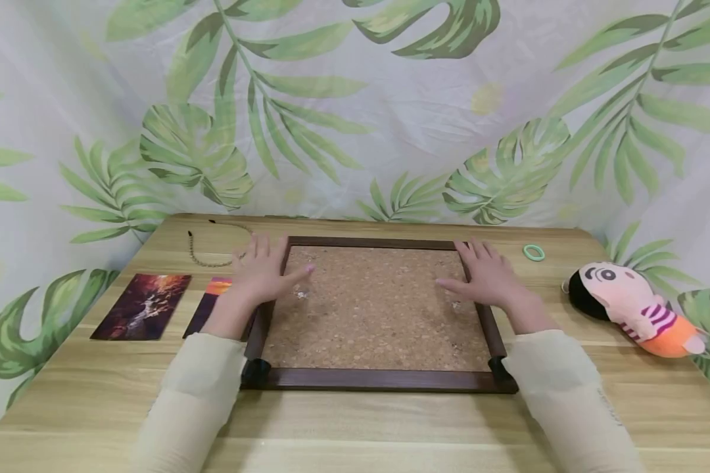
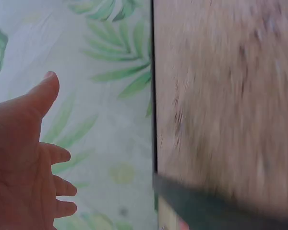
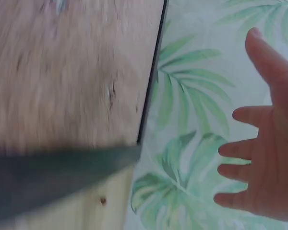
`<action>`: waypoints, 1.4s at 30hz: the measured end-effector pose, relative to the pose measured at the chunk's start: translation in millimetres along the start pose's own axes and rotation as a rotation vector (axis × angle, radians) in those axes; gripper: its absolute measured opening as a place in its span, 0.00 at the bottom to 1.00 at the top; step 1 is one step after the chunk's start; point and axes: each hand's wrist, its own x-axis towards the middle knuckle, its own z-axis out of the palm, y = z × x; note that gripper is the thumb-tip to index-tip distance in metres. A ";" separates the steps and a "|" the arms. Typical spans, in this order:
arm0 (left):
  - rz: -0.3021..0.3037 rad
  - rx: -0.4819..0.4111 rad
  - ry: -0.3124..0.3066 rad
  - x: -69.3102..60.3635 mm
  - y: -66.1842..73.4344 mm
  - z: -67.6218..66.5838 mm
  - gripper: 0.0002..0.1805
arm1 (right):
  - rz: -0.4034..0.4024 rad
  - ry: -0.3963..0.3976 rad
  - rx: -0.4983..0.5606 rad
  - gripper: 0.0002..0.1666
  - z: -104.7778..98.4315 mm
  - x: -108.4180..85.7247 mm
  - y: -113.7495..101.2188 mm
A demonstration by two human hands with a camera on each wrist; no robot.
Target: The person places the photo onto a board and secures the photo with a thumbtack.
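A cork board [image 1: 378, 309] in a dark brown frame [image 1: 384, 379] lies on the wooden table. My left hand [image 1: 259, 281] is over the frame's left side, fingers spread and thumb pointing in over the cork. Over the right side is my right hand [image 1: 490, 272], spread in the same way. Both wrist views show straight fingers with nothing in the left hand [image 2: 19, 163] or the right hand [image 3: 273, 158]. Whether the hands touch the frame, I cannot tell. Small shiny bits [image 1: 301, 295] show on the cork by the left thumb, too small to identify.
Left of the board lie a dark picture card [image 1: 144, 307], a second card [image 1: 204, 309] partly behind my left arm, and a chain [image 1: 210, 264] with dark ends. On the right are a mint-green ring [image 1: 534, 253] and a plush doll [image 1: 633, 309]. A leaf-print cloth [image 1: 402, 118] hangs behind.
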 end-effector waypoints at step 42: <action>-0.208 -0.361 0.056 -55.7 -140.6 31.2 0.36 | 0.109 0.253 0.504 0.05 63.5 -67.3 118.9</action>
